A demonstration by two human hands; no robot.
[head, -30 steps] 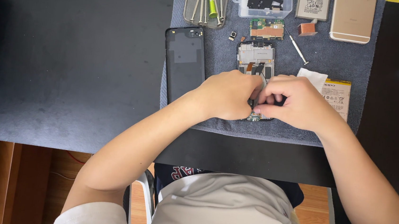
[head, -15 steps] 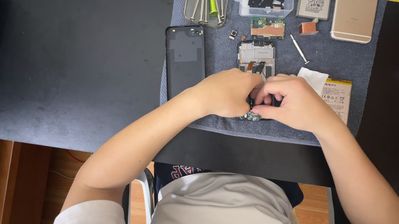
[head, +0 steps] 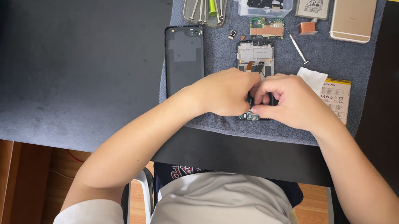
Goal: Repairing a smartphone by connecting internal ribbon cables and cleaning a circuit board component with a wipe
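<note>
Hands pinched together over an opened phone frame (head: 256, 55) on a grey mat (head: 341, 61).

Left hand (head: 224, 92) and right hand (head: 290, 102) meet knuckle to knuckle at the frame's lower end, fingers curled tight on it; a small green circuit piece (head: 249, 116) peeks out just beneath them. The frame lies flat, pale metal at its upper part with dark cables and an orange strip down the middle, its lower half hidden by both hands. Just left lies a black back cover (head: 184, 56); a yellow-labelled battery (head: 336, 96) sits to the right, a green circuit board (head: 266, 28) above.
</note>
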